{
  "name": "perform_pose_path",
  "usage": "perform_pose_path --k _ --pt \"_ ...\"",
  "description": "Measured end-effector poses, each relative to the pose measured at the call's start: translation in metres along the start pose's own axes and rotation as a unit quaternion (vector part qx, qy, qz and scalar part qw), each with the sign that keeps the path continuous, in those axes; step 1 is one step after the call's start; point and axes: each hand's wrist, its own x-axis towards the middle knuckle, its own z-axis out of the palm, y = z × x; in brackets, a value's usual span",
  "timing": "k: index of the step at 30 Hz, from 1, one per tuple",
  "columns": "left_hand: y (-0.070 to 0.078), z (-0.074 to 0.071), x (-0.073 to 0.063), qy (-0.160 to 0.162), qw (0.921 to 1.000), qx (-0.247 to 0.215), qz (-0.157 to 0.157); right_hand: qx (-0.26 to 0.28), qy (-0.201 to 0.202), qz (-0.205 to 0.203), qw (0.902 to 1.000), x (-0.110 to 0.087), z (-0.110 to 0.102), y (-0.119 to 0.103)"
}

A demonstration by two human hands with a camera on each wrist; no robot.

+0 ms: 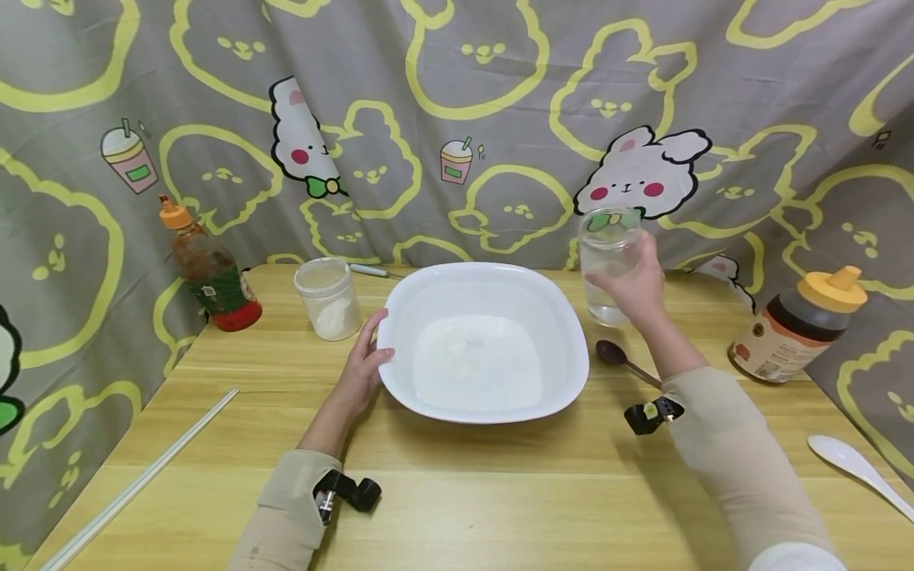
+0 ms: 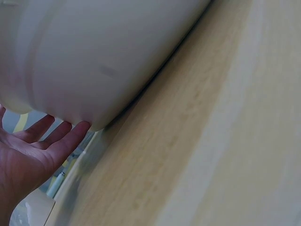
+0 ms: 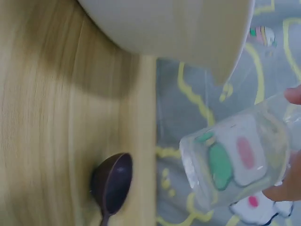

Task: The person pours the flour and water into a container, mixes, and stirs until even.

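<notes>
- With fingers of the right hand [image 1: 634, 277] curled round the clear jar [image 1: 593, 252], holds it just right of the white basin [image 1: 562, 333], seemingly raised off the counter [image 1: 464, 484]; with the left hand [image 1: 362, 369], holds the basin's left rim, thumb above, other fingertips against the outer wall.
- To do this well, probably brace the basin by that left rim; grip the jar firmly, allowing for smooth, likely slippery sides; best carried level, right of the basin.
- If tipping what looks like clear liquid [image 1: 601, 303] onto the white powder [image 1: 485, 365] inside the basin, tilt slowly and low, to limit splashing.
- Mind the dark spoon [image 1: 610, 352], lying just right of the basin.
- Find the jar between thumb and fingers, mouth above the grip, base below; apart from the basin's right rim.
</notes>
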Motion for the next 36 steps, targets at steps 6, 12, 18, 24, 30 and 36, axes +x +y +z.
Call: perform_pose_path --k 6,12,18,24,30,36 --pt "0.0 0.001 0.0 0.003 1.0 -0.004 0.002 0.106 0.035 0.063 0.9917 0.015 0.0 0.032" --pt "-0.001 0.0 0.0 0.0 0.9999 -0.004 0.011 0.146 0.051 0.089 0.984 0.037 0.009 0.082" --pt "-0.001 0.0 0.0 0.001 0.9999 0.002 0.014 0.127 0.054 0.114 0.9838 0.044 0.017 0.115" --pt "0.0 0.002 -0.001 0.002 0.9998 0.008 0.016 0.15 0.048 0.12 0.9802 0.04 0.019 0.125" --pt "-0.001 0.002 -0.001 0.002 0.9999 0.004 0.017 0.123 0.043 0.089 0.9874 0.052 0.029 0.171" --pt "-0.001 0.001 0.0 0.002 0.9998 0.003 0.021 0.14 0.001 0.109 0.9841 0.025 0.013 0.117"
